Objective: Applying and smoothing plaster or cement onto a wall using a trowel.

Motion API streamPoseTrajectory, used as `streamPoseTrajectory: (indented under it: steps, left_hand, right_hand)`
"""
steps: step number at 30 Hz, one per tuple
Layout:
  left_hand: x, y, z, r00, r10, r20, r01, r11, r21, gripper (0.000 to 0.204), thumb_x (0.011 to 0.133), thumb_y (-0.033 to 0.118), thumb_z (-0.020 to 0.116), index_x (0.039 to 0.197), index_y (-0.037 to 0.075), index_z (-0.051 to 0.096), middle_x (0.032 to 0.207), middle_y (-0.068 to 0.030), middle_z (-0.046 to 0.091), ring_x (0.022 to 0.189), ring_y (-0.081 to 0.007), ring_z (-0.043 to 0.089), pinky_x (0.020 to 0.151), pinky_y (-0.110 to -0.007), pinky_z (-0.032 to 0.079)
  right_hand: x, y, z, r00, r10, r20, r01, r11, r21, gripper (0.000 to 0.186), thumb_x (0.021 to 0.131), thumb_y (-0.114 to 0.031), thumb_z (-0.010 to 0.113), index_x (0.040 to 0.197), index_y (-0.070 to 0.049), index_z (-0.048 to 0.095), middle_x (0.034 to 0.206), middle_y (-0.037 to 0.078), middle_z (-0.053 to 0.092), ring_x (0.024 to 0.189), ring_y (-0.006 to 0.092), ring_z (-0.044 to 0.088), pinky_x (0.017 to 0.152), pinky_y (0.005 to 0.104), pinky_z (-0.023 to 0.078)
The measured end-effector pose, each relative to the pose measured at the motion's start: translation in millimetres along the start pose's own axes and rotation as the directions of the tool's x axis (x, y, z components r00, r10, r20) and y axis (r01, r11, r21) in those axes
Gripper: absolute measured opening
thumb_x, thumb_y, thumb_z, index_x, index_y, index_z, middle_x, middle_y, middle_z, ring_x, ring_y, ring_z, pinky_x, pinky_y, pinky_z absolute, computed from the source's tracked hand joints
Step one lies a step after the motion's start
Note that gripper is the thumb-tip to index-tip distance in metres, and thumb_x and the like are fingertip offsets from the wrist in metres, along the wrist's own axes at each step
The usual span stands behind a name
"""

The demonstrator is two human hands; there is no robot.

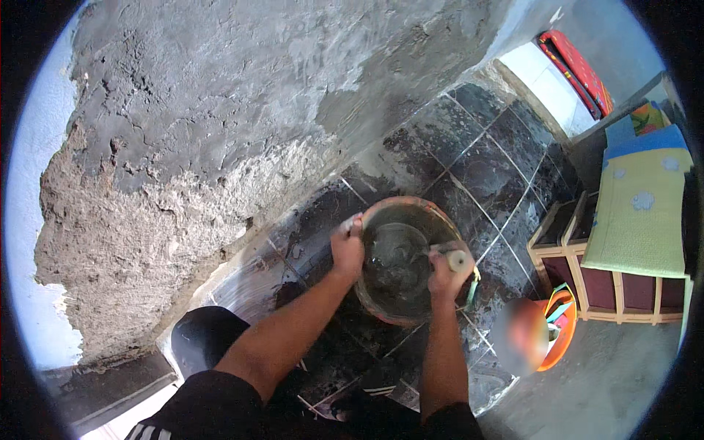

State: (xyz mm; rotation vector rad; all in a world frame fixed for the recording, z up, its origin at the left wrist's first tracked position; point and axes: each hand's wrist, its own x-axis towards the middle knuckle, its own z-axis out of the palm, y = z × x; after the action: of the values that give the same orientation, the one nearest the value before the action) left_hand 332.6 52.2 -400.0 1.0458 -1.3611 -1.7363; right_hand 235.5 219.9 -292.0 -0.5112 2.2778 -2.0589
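A round bucket (pixel 405 200) with an orange, mortar-smeared rim stands on the floor in front of me. Wet grey mortar (pixel 398 273) lies inside it. My left hand (pixel 348 247) is closed on the left side of the rim. Over the right part of the bucket, my right hand (pixel 444 275) grips a trowel by its pale round handle (pixel 457 260), whose butt points up. The trowel's blade is hard to make out against the mortar. A strip of green and yellow (pixel 473 290) hangs at the rim's right side.
A wall (pixel 198 95), partly smooth wet plaster and partly rough, rises at left. Dark tiles (pixel 484 172) are smeared with mortar. To the right stand an orange container (pixel 563 345) with items in it and a wooden-framed rack (pixel 576 282) under a yellow-green cloth (pixel 638 213).
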Motion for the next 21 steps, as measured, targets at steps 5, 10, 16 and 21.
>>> streamPoseTrajectory:
  steps: [5,10,16,21]
  left_hand:
    - [-42.8,12.2,5.0,0.978,-0.206,0.026,0.208,0.973,-0.102,0.027,0.099,0.019,0.056,0.116,0.001,0.066,0.108,-0.0051,0.067,0.098,-0.0173,0.061,0.088,-0.033,0.048]
    - [-40.6,17.1,-1.3,0.966,-0.243,0.085,0.255,0.949,-0.184,0.028,0.1,0.02,0.054,0.119,0.001,0.064,0.11,-0.006,0.066,0.097,-0.0179,0.061,0.087,-0.033,0.048]
    - [-41.7,22.8,-5.1,0.972,-0.231,0.032,0.233,0.965,-0.119,0.026,0.1,0.019,0.055,0.117,0.002,0.065,0.108,-0.0071,0.067,0.097,-0.0192,0.061,0.087,-0.034,0.049]
    - [-46.2,25.7,-4.2,0.954,-0.287,0.091,0.298,0.943,-0.151,0.033,0.101,0.023,0.053,0.12,-0.002,0.062,0.109,-0.0086,0.065,0.098,-0.019,0.06,0.088,-0.034,0.047]
  right_hand:
    - [-6.1,-2.4,9.2,0.953,-0.232,0.194,0.244,0.969,-0.037,0.021,0.065,-0.006,0.072,0.08,-0.002,0.058,0.074,0.007,0.062,0.069,0.0182,0.062,0.064,0.0337,0.049]
    - [-21.2,-6.8,13.5,0.878,-0.311,0.363,0.311,0.949,0.06,0.026,0.065,-0.009,0.074,0.084,-0.001,0.059,0.073,0.009,0.062,0.067,0.0211,0.062,0.064,0.0354,0.05]
    - [-51.8,-26.6,-8.7,0.75,-0.405,0.523,0.428,0.9,0.083,0.023,0.064,-0.012,0.078,0.079,-0.005,0.06,0.07,0.01,0.061,0.062,0.0249,0.063,0.06,0.0374,0.049]
    - [-33.9,-15.1,-52.7,0.967,-0.187,0.172,0.151,0.967,0.204,0.019,0.072,-0.004,0.071,0.063,-0.005,0.054,0.078,0.012,0.065,0.072,0.0203,0.063,0.065,0.0339,0.052]
